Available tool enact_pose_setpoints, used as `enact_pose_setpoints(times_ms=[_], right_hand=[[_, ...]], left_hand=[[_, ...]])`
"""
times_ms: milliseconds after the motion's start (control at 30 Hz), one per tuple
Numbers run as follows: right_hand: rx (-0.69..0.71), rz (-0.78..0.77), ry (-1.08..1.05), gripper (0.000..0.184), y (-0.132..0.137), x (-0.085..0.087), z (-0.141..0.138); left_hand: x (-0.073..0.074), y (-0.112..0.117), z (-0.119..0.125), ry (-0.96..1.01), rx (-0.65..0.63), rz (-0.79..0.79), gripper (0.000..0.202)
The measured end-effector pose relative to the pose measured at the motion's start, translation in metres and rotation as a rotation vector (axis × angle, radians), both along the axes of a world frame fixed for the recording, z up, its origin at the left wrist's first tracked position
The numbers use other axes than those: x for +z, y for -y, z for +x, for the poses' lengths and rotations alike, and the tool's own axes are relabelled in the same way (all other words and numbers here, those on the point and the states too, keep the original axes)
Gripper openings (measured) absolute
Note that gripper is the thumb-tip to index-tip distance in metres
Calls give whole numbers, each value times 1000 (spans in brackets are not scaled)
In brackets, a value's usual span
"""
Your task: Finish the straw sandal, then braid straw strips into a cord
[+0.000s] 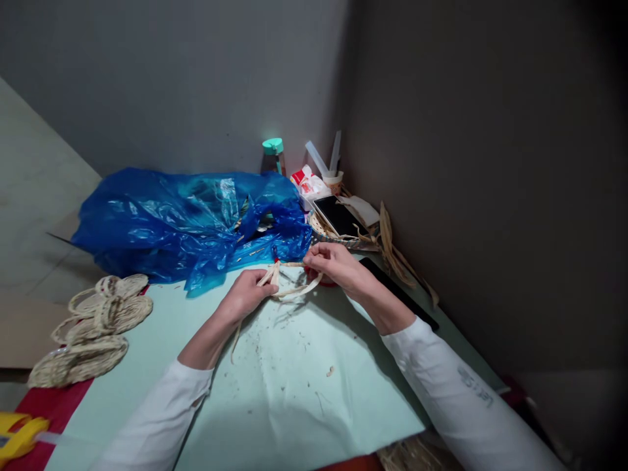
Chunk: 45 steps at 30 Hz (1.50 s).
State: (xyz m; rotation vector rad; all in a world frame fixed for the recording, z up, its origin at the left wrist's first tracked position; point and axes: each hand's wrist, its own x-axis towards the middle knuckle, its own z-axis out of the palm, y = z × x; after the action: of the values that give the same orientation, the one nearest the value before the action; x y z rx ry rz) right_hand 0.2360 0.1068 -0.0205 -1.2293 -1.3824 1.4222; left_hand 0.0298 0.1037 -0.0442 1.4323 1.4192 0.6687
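Over the middle of the table, my left hand (248, 291) is closed, pinching a small bunch of pale dried husk strips (271, 275). A bit of red shows at the top of the bunch. My right hand (333, 265) is closed too, with thumb and forefinger pinched on a strip that runs across from the bunch. Another strip loops (299, 290) between the two hands below it. One loose end hangs down beneath my left wrist. A red thing under my right hand is mostly hidden.
A crumpled blue plastic bag (161, 216) lies behind my hands. Woven straw slippers (105, 314) sit at the left, near a yellow tool (22, 435). Behind right stand a green-lidded bottle (273, 154), a cup (333, 182) and a basket with a phone (338, 216). A dark wall rises at right.
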Motion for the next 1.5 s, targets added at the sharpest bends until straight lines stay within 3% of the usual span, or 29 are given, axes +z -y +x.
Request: enact_pose_setpoints(times_ms=[100,167,367,500,667,833,900,1067,1133,1233,1367,1500], right_hand=[[62,-149,-255,22,6,12,0],[102,-150,-288,24,9,18,1],[292,-38,-117,14,20,20,-4],[529,72,28,6,42,19,-20],[676,235,302,9,72,20,-39],[638,568,702,22,85,6,-50],[657,614,760,24,87,1,-53],[640,561,731,31,81,8,-53],[443,518,669,36,71,11,-50],[114,493,611,28,47,7,-45],[191,388,545,21,16,-9,-46],[211,274,460,28,2,-24,-55]], left_hand=[[-4,-2,-3,-9,-17,27,17],[-7,-3,-4,-15,-20,42,17],[-8,-1,-5,-8,-18,69,16],[-6,3,-2,42,-32,75,9],[-5,6,-1,126,32,11,16],[3,10,0,276,53,-179,19],[8,12,1,346,52,-242,18],[10,16,4,476,112,-273,17],[9,17,4,519,136,-267,16],[8,17,2,572,130,-297,15],[9,17,2,611,108,-324,16],[8,18,2,643,126,-282,36]])
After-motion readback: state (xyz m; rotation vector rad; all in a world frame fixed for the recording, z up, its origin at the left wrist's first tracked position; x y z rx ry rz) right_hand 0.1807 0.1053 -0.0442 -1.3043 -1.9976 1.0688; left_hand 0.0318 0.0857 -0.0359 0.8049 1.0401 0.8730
